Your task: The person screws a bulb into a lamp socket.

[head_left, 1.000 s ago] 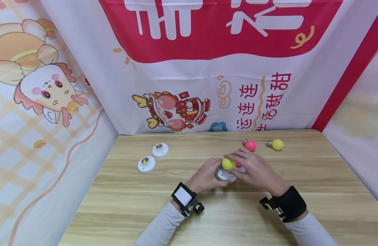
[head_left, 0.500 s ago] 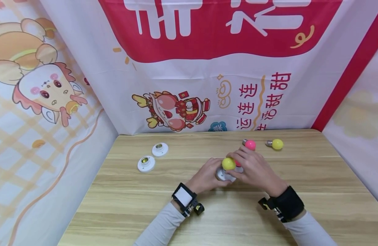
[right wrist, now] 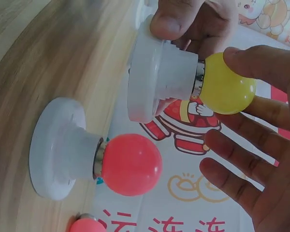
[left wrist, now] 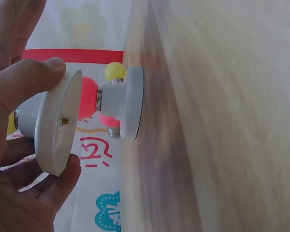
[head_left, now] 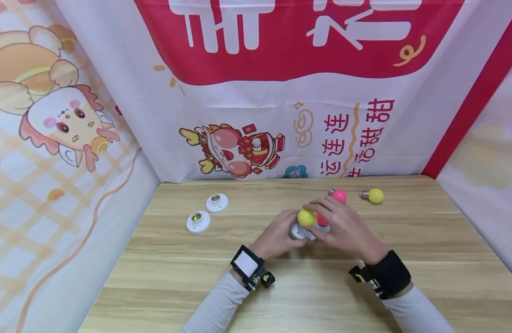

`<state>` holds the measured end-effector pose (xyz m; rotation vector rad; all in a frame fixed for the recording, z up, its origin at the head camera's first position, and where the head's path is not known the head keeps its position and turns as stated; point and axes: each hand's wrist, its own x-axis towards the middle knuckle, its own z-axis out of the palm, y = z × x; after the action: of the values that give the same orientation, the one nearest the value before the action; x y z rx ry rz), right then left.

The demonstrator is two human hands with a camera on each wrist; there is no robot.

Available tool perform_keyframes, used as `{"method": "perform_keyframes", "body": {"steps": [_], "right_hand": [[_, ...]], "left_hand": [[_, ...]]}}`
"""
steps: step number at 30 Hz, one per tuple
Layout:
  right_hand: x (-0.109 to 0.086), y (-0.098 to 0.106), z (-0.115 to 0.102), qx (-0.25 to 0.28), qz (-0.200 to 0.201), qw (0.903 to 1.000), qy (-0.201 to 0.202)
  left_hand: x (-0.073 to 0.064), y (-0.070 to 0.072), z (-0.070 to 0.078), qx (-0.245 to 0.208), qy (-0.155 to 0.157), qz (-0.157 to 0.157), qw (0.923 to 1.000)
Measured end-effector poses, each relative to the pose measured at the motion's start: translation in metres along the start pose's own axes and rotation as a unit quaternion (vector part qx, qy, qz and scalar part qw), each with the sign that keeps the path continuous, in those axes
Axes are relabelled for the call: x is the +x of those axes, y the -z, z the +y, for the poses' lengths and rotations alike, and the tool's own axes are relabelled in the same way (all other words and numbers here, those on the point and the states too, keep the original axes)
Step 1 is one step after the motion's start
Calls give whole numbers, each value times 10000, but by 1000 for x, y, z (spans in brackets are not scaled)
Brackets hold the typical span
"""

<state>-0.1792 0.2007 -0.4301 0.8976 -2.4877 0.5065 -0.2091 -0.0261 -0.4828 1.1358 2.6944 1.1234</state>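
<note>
My left hand (head_left: 276, 235) grips a white round lamp holder (right wrist: 147, 72) by its base, raised off the table and tilted in the left wrist view. A yellow bulb (right wrist: 229, 83) sits in its socket, some of the metal cap showing. With thumb and fingers, my right hand (head_left: 343, 226) pinches that bulb's globe. Just beside them, a second white holder (right wrist: 58, 150) stands on the table with a red bulb (right wrist: 131, 164) in it. In the head view the right hand partly hides this second holder.
Two white holders without bulbs, a nearer one (head_left: 198, 222) and a farther one (head_left: 217, 202), stand at the table's left. Behind my right hand lie a loose pink bulb (head_left: 339, 196) and a loose yellow bulb (head_left: 376, 195). A printed cloth (head_left: 247, 106) hangs along the back edge.
Both hands, with the raised holder and yellow bulb, have shifted slightly left and away from me. More of the red bulb shows beside the right fingers. The loose bulbs have stayed put.
</note>
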Motion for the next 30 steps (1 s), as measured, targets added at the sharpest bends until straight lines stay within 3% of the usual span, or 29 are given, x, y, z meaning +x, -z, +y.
{"method": "perform_keyframes", "body": {"steps": [5, 9, 14, 23, 30], "right_hand": [[6, -5, 2, -2, 83, 10000, 25], [9, -13, 5, -10, 34, 10000, -1], [13, -22, 8, -50, -126, 9999, -64], [18, -37, 13, -139, -441, 9986, -270], [19, -46, 14, -258, -489, 9983, -186]], "left_hand": [[1, 5, -4, -79, 358, -90, 9993], [2, 6, -11, 244, 592, -181, 9978], [8, 6, -24, 757, 707, -253, 9943], [13, 7, -32, 733, 1056, -505, 9904], [16, 5, -37, 882, 1090, -720, 9875]]}}
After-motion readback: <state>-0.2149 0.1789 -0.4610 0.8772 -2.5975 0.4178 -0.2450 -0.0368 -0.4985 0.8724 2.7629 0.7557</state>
